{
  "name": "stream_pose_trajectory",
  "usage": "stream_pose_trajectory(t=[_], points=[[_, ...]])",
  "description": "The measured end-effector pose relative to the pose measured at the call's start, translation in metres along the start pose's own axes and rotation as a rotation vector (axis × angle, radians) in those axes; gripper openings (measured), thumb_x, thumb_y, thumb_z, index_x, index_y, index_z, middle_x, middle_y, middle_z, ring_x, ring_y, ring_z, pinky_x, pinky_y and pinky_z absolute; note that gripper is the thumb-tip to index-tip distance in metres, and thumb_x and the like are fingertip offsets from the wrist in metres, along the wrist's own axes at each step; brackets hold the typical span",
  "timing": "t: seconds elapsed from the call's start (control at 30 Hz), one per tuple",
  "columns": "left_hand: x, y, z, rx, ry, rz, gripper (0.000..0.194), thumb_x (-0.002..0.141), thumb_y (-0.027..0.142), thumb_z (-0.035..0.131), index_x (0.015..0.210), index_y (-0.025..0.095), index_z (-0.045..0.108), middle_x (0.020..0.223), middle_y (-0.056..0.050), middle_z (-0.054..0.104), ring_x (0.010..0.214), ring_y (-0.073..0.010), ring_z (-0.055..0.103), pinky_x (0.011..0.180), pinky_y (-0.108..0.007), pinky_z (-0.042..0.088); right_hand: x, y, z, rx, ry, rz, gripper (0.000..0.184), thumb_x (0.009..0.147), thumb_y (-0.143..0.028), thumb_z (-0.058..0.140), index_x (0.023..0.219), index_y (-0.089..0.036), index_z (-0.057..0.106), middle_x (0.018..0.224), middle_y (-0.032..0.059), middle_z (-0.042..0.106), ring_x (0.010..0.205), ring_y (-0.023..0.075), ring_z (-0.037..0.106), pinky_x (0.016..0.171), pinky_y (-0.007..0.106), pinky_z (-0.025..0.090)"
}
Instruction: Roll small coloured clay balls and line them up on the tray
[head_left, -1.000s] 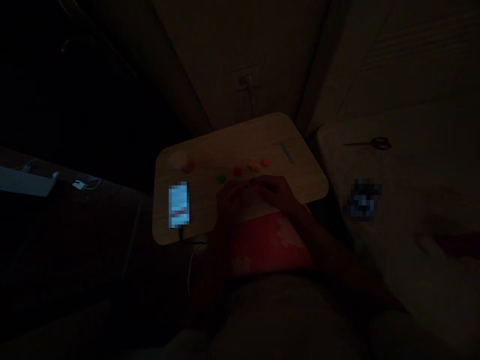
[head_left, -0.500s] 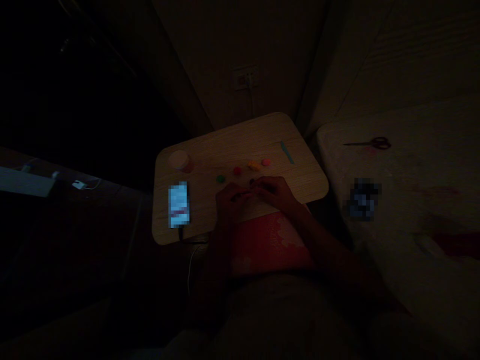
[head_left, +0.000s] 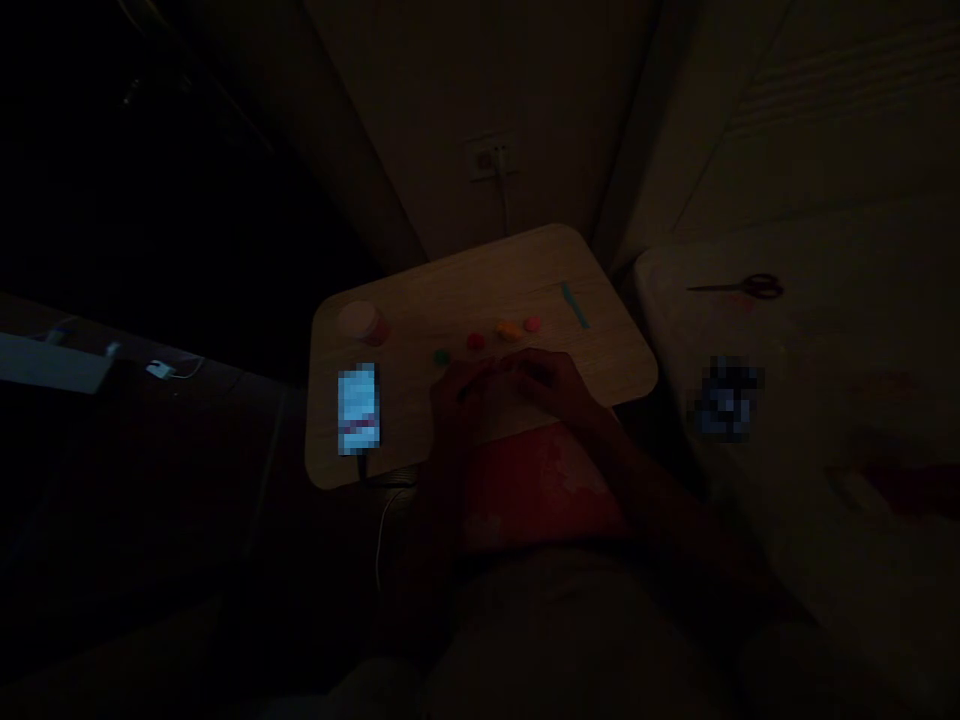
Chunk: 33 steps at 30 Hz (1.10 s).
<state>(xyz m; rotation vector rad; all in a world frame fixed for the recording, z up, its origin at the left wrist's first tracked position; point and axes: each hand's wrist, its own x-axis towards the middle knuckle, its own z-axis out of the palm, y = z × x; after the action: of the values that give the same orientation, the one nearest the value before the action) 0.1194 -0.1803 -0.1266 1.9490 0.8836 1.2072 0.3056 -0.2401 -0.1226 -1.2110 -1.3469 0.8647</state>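
In dim light, my left hand [head_left: 456,394] and my right hand [head_left: 553,380] meet over the near side of a small wooden table [head_left: 420,290]. The fingers of both are curled and their tips come together. Whatever lies between them is too dark to make out. Just beyond my fingers sit small coloured lumps that look like modelling clay: a green lump [head_left: 442,357], a red lump [head_left: 475,341], an orange lump [head_left: 508,331] and a pink lump [head_left: 532,324]. A flat teal stick-like tool [head_left: 575,305] lies farther right.
A tub with a pale lid [head_left: 364,322] stands at the table's left, behind a lit phone [head_left: 358,410] with a cable. On the pale surface to the right are scissors [head_left: 750,287] and a blurred-out object [head_left: 726,400]. A wall socket [head_left: 491,157] holds a plug.
My fingertips have shifted slightly forward and closer together. A dark lump that showed beside my right fingertips is now hidden. The coloured lumps stay where they were.
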Motion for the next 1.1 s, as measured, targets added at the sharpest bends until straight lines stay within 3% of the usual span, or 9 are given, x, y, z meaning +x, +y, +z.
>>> stream_pose_trajectory(t=[0.3, 0.63, 0.83, 1.1], points=[[0.0023, 0.0029, -0.0007, 0.035, -0.033, 0.047, 0.010, 0.086, 0.031, 0.079, 0.084, 0.021, 0.081, 0.083, -0.005, 0.077, 0.079, -0.0180, 0.070, 0.076, -0.031, 0.056, 0.0003, 0.0089, 0.0016, -0.015, -0.015, -0.016, 0.031, 0.087, -0.046, 0.072, 0.100, -0.019, 0.079, 0.083, 0.0045, 0.076, 0.070, 0.0164, 0.063, 0.062, 0.027, 0.046], [0.0024, -0.0002, 0.0001, 0.043, 0.020, 0.048, 0.027, 0.078, 0.040, 0.086, 0.070, 0.019, 0.072, 0.072, -0.001, 0.069, 0.070, -0.0155, 0.064, 0.070, -0.029, 0.052, 0.0008, 0.0087, 0.0012, -0.026, -0.016, -0.026, 0.031, 0.087, -0.046, 0.073, 0.100, -0.019, 0.080, 0.087, 0.0055, 0.078, 0.069, 0.0165, 0.064, 0.063, 0.027, 0.048], [0.0030, 0.0031, 0.0000, 0.025, -0.006, 0.047, 0.016, 0.091, 0.035, 0.074, 0.087, 0.022, 0.081, 0.089, -0.005, 0.077, 0.085, -0.0192, 0.071, 0.083, -0.033, 0.057, 0.0001, 0.0092, 0.0023, -0.018, -0.019, -0.023, 0.031, 0.088, -0.047, 0.072, 0.098, -0.019, 0.081, 0.087, 0.0061, 0.078, 0.072, 0.0175, 0.066, 0.063, 0.027, 0.049], [0.0016, 0.0026, -0.0004, 0.111, -0.083, 0.170, 0.025, 0.099, 0.040, 0.064, 0.106, 0.023, 0.082, 0.097, -0.006, 0.074, 0.092, -0.0188, 0.069, 0.086, -0.034, 0.057, 0.0004, 0.0089, 0.0026, -0.038, -0.037, -0.029, 0.032, 0.088, -0.045, 0.073, 0.100, -0.018, 0.082, 0.083, 0.0060, 0.078, 0.071, 0.0176, 0.067, 0.065, 0.027, 0.051]])
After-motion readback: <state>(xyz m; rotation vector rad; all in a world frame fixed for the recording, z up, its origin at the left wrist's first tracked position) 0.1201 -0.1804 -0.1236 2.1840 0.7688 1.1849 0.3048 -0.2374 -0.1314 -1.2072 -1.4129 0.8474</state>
